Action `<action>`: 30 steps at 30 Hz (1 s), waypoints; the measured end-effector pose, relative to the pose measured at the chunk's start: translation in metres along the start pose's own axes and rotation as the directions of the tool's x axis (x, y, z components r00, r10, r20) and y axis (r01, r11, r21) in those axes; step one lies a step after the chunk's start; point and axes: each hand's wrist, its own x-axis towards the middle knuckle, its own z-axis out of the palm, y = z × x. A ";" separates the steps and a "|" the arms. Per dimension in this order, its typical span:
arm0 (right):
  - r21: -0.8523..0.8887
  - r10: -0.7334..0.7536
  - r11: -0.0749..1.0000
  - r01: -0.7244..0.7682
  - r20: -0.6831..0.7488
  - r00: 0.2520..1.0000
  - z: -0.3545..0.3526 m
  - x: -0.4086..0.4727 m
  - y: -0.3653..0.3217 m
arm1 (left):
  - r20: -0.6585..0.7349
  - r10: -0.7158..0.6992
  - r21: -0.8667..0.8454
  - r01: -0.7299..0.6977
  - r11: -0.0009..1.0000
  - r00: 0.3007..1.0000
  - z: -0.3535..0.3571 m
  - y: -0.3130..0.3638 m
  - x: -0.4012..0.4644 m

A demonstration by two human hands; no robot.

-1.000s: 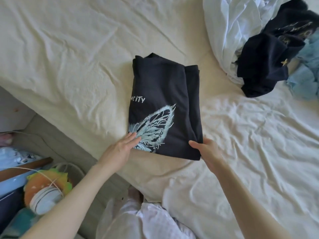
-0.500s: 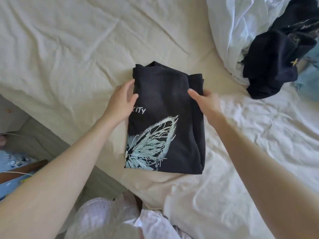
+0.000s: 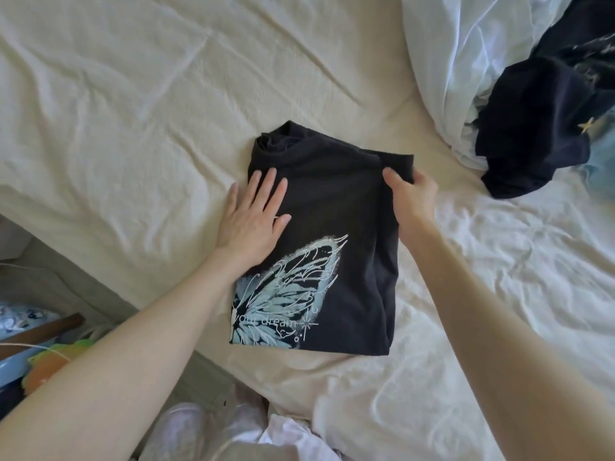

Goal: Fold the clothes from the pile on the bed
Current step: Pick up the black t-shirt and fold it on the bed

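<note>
**Hands slide up the folded shirt**

Both hands have moved from the shirt's near hem, a second ago, up to its far half. At the left, past the bed's edge, the floor holds a clutter of blue, orange and green items (image 3: 40,357), too blurred and cropped to name. The left hand (image 3: 251,217) lies flat, fingers straight and spread, pressing the left side of the folded black shirt (image 3: 332,227); its little finger hangs over onto the cream sheet (image 3: 116,128). The shirt lies in a neat rectangle mid-bed, with a pale blue butterfly print (image 3: 283,301) on its near left corner, nearer than the left hand. The right hand (image 3: 411,197) grips the shirt's far right edge, thumb on top; its fingers are hidden behind the cloth, probably curled under the fold. At the far right sits the pile: a white garment (image 3: 466,61), a dark garment (image 3: 539,128) draped over it and a bit of light blue cloth (image 3: 602,161), all cut off by the frame. White fabric (image 3: 499,261) covers the bed's right side.
</note>
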 end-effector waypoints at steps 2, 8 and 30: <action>-0.032 0.008 0.999 -0.008 -0.005 1.000 -0.003 0.002 0.007 | 0.013 0.014 0.018 -0.014 1.000 1.000 -0.001 -0.003 0.004; -0.301 0.105 0.946 -0.124 -0.077 0.991 -0.042 -0.063 0.072 | 0.034 0.014 -0.131 -0.009 0.991 0.999 0.010 -0.002 -0.046; -0.054 0.731 0.651 -0.757 0.313 0.606 -0.104 -0.178 0.100 | 0.834 0.018 -0.471 0.729 -0.497 0.552 -0.006 0.005 -0.199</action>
